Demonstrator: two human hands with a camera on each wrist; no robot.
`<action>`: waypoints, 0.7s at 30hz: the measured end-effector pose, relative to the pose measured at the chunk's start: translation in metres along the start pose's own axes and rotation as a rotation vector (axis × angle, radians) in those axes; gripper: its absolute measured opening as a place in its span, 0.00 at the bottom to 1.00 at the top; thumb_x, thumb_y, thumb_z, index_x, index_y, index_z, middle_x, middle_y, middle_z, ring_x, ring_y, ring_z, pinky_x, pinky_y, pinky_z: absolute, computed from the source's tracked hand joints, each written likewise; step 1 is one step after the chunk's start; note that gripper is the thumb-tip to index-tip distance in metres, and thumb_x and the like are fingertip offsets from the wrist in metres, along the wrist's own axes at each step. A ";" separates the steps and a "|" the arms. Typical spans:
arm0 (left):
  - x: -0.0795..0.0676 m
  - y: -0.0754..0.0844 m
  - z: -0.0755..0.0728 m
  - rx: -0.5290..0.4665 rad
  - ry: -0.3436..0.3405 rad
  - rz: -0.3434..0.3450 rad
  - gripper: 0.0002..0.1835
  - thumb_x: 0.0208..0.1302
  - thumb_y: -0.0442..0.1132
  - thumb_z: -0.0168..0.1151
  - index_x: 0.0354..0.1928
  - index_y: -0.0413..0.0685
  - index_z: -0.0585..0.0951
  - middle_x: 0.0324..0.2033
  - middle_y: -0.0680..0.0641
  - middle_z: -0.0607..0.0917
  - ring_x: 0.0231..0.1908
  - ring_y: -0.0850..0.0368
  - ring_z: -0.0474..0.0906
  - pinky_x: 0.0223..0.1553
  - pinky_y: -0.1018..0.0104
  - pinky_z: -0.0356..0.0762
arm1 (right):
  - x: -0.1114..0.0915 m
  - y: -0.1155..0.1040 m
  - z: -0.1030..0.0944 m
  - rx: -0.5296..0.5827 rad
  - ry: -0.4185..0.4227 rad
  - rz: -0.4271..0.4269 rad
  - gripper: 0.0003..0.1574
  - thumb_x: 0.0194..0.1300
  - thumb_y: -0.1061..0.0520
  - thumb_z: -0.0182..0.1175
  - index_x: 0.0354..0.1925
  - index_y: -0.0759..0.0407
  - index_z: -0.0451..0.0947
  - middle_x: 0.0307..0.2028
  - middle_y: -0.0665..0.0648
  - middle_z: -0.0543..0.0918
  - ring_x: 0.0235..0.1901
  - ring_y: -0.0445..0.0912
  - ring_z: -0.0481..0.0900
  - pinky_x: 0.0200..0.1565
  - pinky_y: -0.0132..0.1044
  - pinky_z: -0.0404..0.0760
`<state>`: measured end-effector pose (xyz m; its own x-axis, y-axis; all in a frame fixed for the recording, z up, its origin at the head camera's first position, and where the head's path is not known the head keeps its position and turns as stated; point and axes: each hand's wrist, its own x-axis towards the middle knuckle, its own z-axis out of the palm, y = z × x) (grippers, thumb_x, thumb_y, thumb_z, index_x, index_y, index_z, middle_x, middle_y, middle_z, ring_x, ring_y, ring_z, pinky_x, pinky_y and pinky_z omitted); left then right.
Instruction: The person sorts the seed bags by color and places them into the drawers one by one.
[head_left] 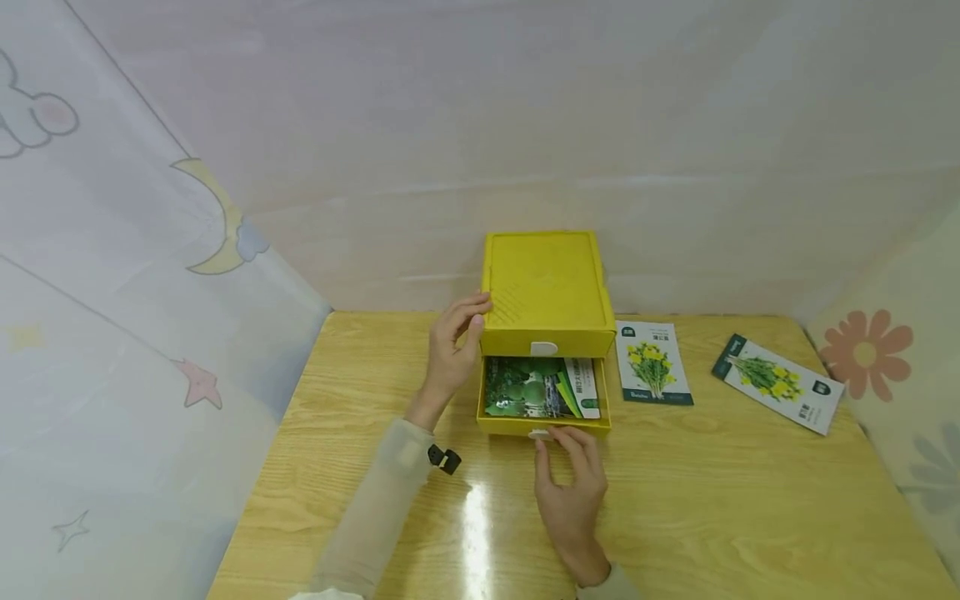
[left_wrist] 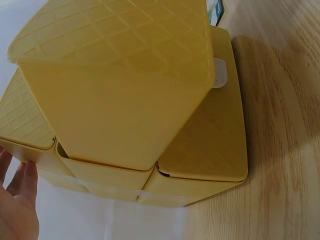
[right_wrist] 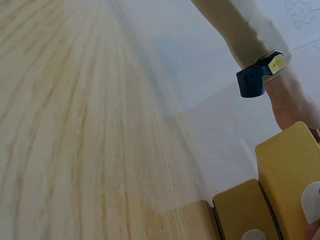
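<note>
A yellow drawer box (head_left: pixel 551 279) stands on the table against the back wall. Its middle drawer (left_wrist: pixel 105 110) is pulled well out, between the drawers above and below it. Inside lies a seed packet (head_left: pixel 531 390) printed with round green fruits. My left hand (head_left: pixel 450 346) rests against the box's upper left side, fingers extended; in the left wrist view its fingertips touch the box's side. In front, my right hand (head_left: pixel 573 492) pinches the pulled-out drawer's white tab (right_wrist: pixel 311 202) with thumb and fingertips. Most of this hand is out of the right wrist view.
Right of the box lies a seed packet (head_left: pixel 654 364) with yellow flowers. Another flower packet (head_left: pixel 778 383) lies slanted farther right. The wooden table (head_left: pixel 720 500) meets printed cloth walls at the back and sides. A black wrist camera (head_left: pixel 444 458) is strapped at my left wrist.
</note>
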<state>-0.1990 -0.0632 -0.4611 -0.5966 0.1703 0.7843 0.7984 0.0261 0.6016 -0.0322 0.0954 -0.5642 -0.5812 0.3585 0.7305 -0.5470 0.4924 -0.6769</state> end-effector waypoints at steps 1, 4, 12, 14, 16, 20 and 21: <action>-0.002 -0.005 0.000 0.001 0.001 -0.003 0.12 0.70 0.24 0.50 0.50 0.29 0.80 0.54 0.33 0.78 0.60 0.38 0.72 0.56 0.55 0.75 | -0.001 0.000 0.000 -0.007 -0.003 0.006 0.21 0.48 0.73 0.72 0.44 0.65 0.84 0.41 0.62 0.79 0.42 0.54 0.78 0.50 0.27 0.75; -0.006 -0.012 0.002 0.007 0.008 -0.004 0.12 0.71 0.26 0.50 0.51 0.32 0.80 0.55 0.35 0.78 0.60 0.41 0.72 0.56 0.55 0.75 | -0.003 0.001 -0.001 -0.015 -0.011 0.006 0.21 0.49 0.72 0.72 0.44 0.64 0.84 0.41 0.61 0.79 0.41 0.53 0.78 0.48 0.26 0.76; 0.002 0.009 0.001 0.017 0.010 0.022 0.13 0.66 0.18 0.48 0.48 0.24 0.78 0.52 0.27 0.77 0.58 0.33 0.72 0.56 0.55 0.75 | 0.001 0.010 0.004 0.006 -0.010 -0.070 0.24 0.40 0.71 0.78 0.41 0.66 0.85 0.40 0.63 0.78 0.38 0.53 0.78 0.46 0.26 0.77; 0.002 0.010 0.000 0.019 0.010 0.027 0.13 0.66 0.18 0.48 0.48 0.24 0.78 0.52 0.27 0.77 0.58 0.33 0.72 0.56 0.56 0.75 | 0.002 0.011 0.005 0.003 -0.003 -0.071 0.24 0.39 0.71 0.78 0.39 0.66 0.85 0.39 0.63 0.77 0.38 0.52 0.77 0.46 0.26 0.76; 0.002 0.009 0.000 0.020 0.010 0.030 0.13 0.66 0.18 0.48 0.48 0.24 0.78 0.52 0.27 0.77 0.58 0.33 0.72 0.56 0.56 0.75 | 0.003 0.012 0.005 -0.005 0.003 -0.063 0.23 0.38 0.70 0.79 0.38 0.65 0.85 0.38 0.63 0.77 0.38 0.52 0.77 0.46 0.26 0.75; 0.001 0.008 0.002 0.022 0.014 0.031 0.12 0.67 0.19 0.48 0.49 0.24 0.78 0.52 0.28 0.77 0.58 0.34 0.72 0.56 0.56 0.75 | 0.003 0.012 0.006 -0.009 0.009 -0.036 0.22 0.38 0.70 0.79 0.36 0.64 0.84 0.37 0.62 0.76 0.38 0.52 0.75 0.45 0.27 0.74; 0.001 0.008 0.002 0.021 0.015 0.029 0.12 0.67 0.19 0.48 0.49 0.24 0.78 0.52 0.28 0.77 0.58 0.34 0.72 0.56 0.56 0.75 | 0.004 0.012 0.006 -0.013 0.008 -0.029 0.22 0.39 0.70 0.79 0.36 0.64 0.84 0.37 0.62 0.76 0.38 0.52 0.75 0.45 0.27 0.74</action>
<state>-0.1934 -0.0607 -0.4561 -0.5742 0.1570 0.8035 0.8167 0.0417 0.5755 -0.0448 0.0979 -0.5704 -0.5606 0.3503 0.7503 -0.5554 0.5130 -0.6545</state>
